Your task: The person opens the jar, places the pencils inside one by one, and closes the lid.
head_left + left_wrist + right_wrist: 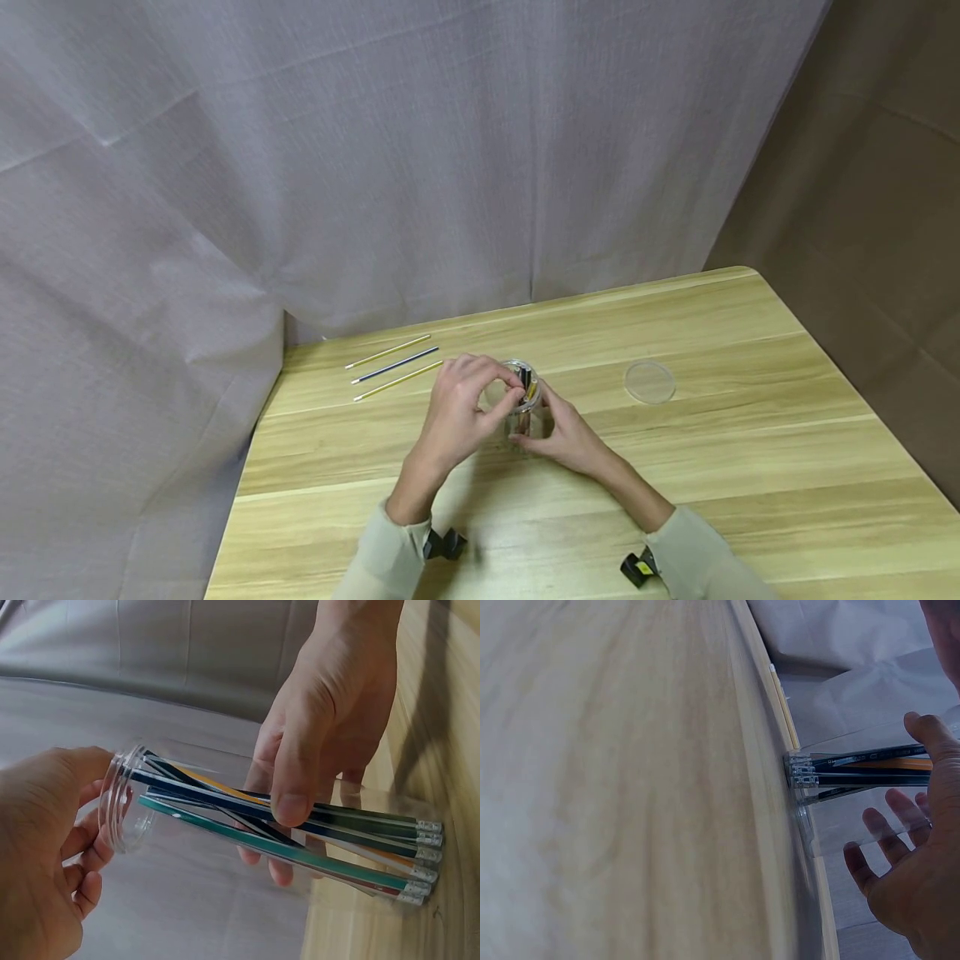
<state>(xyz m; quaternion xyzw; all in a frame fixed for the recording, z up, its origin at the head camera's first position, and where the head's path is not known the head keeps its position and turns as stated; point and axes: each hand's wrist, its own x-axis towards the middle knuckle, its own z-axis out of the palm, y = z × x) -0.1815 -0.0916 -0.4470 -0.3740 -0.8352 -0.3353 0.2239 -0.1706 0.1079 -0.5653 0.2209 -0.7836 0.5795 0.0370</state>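
Note:
A clear cylindrical jar [187,862] stands upright on the table, holding several pencils with their white eraser ends at the bottom. My right hand [567,439] grips the jar's side, thumb in front and fingers behind. At the mouth, my left hand [462,406] has thumb and forefinger together, pinching the top of a dark blue pencil [202,796] whose lower length is inside the jar. Its other fingers curl beside the rim. A green pencil [247,838] and a partly hidden orange one [904,763] lean among dark ones in the jar.
Left of the jar lie two yellow pencils [387,352] and a blue pencil [395,365], roughly parallel. A clear round lid [649,382] lies flat to the right. Grey curtain [420,167] hangs along the table's back edge, with a brown one [862,208] at the right.

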